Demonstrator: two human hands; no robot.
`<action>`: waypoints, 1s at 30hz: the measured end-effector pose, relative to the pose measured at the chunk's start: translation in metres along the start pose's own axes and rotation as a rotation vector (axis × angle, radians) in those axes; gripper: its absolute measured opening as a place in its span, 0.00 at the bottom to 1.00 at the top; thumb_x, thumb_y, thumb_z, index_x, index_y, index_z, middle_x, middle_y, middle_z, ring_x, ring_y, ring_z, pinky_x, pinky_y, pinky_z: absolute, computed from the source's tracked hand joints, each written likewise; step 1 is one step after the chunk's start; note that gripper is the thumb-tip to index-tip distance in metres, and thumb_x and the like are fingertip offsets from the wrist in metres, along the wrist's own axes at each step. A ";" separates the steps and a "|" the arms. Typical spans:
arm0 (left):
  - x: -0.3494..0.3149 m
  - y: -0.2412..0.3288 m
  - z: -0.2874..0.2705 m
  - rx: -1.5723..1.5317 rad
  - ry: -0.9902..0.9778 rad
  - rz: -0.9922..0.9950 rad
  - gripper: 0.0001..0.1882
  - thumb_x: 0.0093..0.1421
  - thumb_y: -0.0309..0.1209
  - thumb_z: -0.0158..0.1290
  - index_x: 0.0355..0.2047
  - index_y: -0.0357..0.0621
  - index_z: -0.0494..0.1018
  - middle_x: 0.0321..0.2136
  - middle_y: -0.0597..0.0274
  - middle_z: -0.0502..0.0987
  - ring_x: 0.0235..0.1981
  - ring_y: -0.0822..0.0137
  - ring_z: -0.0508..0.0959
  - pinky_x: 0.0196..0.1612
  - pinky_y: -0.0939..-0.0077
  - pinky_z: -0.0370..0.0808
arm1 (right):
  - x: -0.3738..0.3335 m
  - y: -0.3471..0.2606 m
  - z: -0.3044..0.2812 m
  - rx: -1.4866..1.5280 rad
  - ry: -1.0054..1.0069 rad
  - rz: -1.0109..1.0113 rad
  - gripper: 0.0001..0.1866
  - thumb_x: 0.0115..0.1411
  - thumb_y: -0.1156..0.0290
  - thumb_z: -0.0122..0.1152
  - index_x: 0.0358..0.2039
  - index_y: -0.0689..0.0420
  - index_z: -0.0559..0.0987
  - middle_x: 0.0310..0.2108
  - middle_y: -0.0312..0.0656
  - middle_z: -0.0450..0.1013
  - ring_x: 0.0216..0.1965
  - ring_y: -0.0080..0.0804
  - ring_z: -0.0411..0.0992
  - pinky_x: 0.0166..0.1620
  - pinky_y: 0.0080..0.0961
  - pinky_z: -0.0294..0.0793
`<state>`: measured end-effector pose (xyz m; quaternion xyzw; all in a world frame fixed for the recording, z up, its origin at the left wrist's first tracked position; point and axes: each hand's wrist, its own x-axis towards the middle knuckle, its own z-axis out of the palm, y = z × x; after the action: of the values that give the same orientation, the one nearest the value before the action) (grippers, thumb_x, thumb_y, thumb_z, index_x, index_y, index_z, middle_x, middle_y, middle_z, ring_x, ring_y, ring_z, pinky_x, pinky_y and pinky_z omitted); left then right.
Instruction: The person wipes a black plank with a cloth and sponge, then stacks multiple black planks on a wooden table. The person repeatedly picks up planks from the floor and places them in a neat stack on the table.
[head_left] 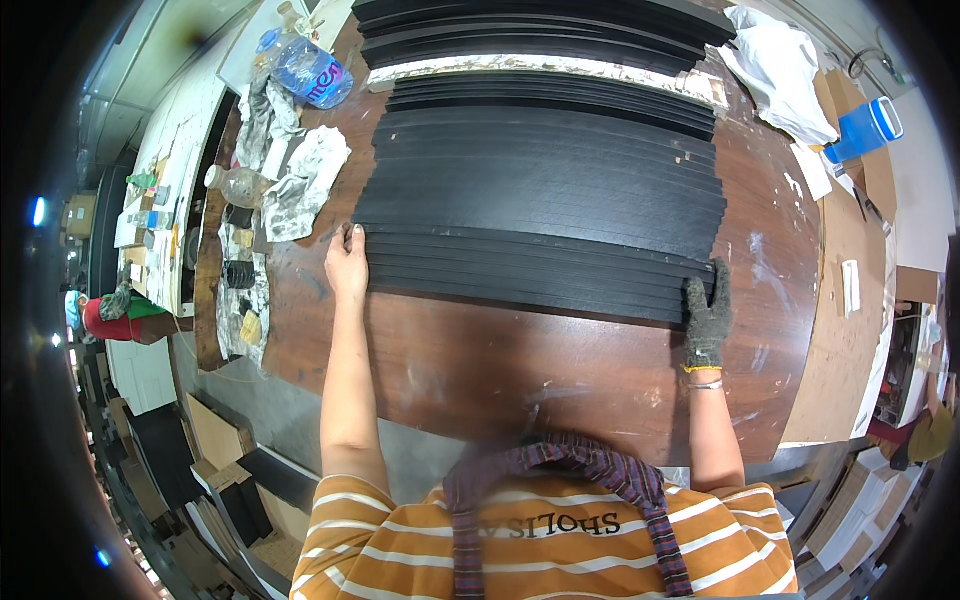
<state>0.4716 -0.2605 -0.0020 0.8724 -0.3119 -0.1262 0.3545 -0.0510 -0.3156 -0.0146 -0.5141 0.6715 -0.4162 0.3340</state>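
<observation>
Black strips (540, 180) lie side by side on the brown desk (500, 365), between the fingers of the bare left hand (347, 264) and those of the gloved right hand (708, 325). The left fingers bend at the strips' ends; the right fingers stand apart at the opposite ends. Whether either set actually grips them, I cannot tell.
</observation>
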 end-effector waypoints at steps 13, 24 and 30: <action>0.104 0.116 0.106 0.278 -0.069 0.754 0.20 0.61 0.40 0.56 0.49 0.42 0.77 0.52 0.55 0.76 0.55 0.52 0.71 0.60 0.60 0.67 | 0.190 -0.046 0.035 -0.428 -0.236 -0.229 0.32 0.60 0.53 0.63 0.60 0.58 0.71 0.60 0.53 0.68 0.61 0.46 0.67 0.62 0.35 0.64; 0.082 0.094 0.111 0.346 0.020 0.784 0.20 0.59 0.39 0.57 0.49 0.43 0.76 0.49 0.55 0.74 0.55 0.51 0.68 0.58 0.56 0.65 | 0.175 -0.037 0.028 -0.494 -0.217 -0.244 0.34 0.60 0.52 0.61 0.62 0.59 0.69 0.61 0.56 0.65 0.63 0.52 0.62 0.64 0.40 0.60; 0.105 0.111 0.126 0.498 0.043 0.762 0.36 0.62 0.47 0.52 0.64 0.39 0.60 0.65 0.47 0.62 0.66 0.49 0.60 0.66 0.52 0.56 | 0.207 -0.028 0.047 -0.610 -0.103 -0.338 0.39 0.62 0.48 0.57 0.66 0.58 0.61 0.65 0.59 0.58 0.68 0.57 0.53 0.68 0.42 0.54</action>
<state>0.4464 -0.4562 -0.0155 0.7566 -0.6240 0.1099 0.1616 -0.0494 -0.5297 -0.0141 -0.7143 0.6527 -0.2194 0.1249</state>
